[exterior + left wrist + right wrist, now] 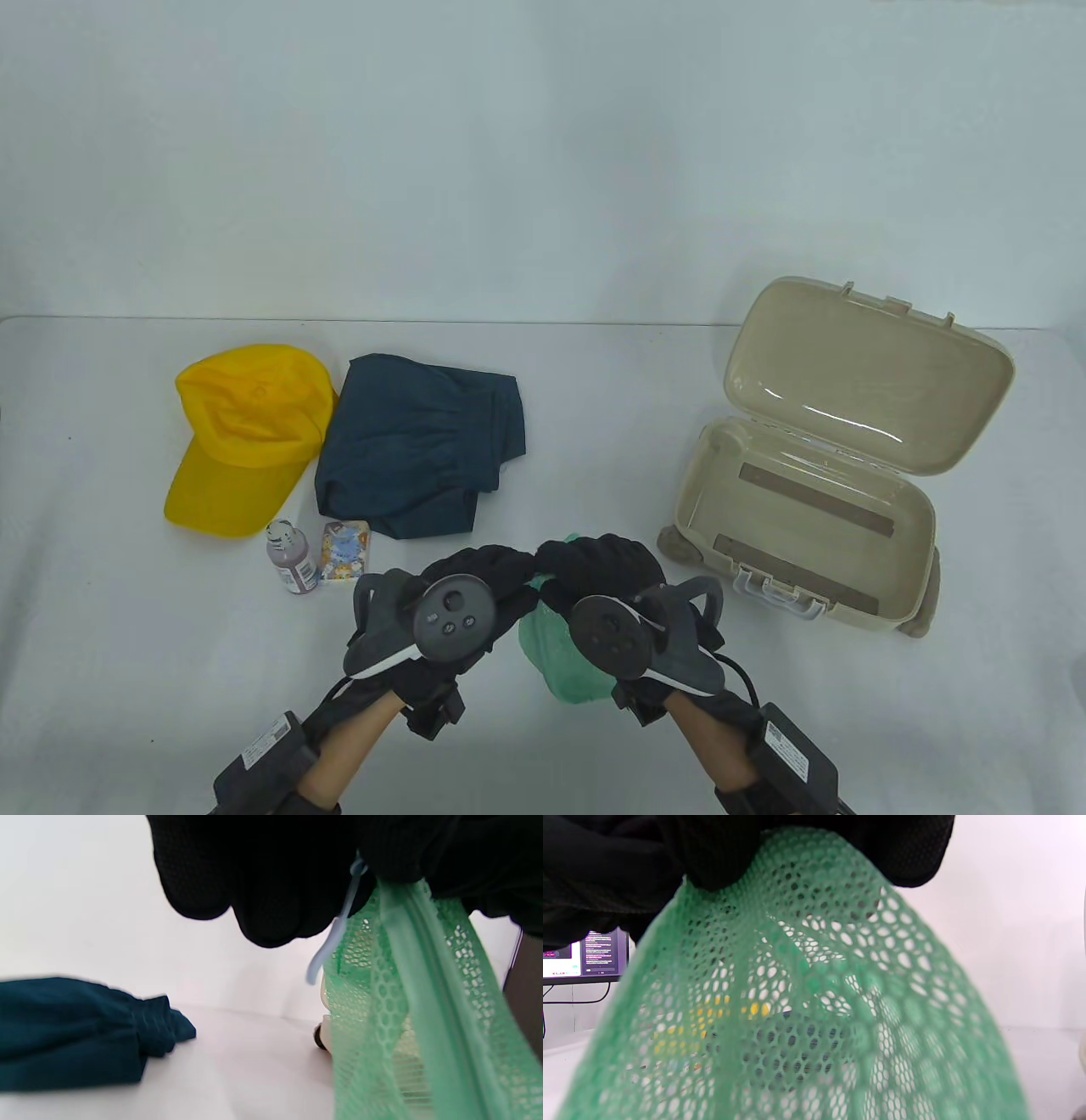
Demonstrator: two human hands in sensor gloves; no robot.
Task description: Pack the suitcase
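White cloth covers the table [543, 399], which stands against a pale, plain wall. Near the front edge, two black-gloved hands meet over a green mesh bag [556, 649] — the left hand [441, 615] and the right hand [632, 615] each pinch its top edge, fingers curled tight into the netting. The wrist views show the bag hanging from both grips, with a pale blue zip pull [335, 938] dangling by the left fingers [263, 899]. At the right of the table a beige suitcase [806, 518] lies open, its lid tilted back; nothing shows inside but two grey strips. At the left sit a yellow cap [242, 433] and, just beside it, folded dark blue clothing [420, 441]. In front of these lie a small bottle [293, 556] and a little printed packet [344, 550], close together.
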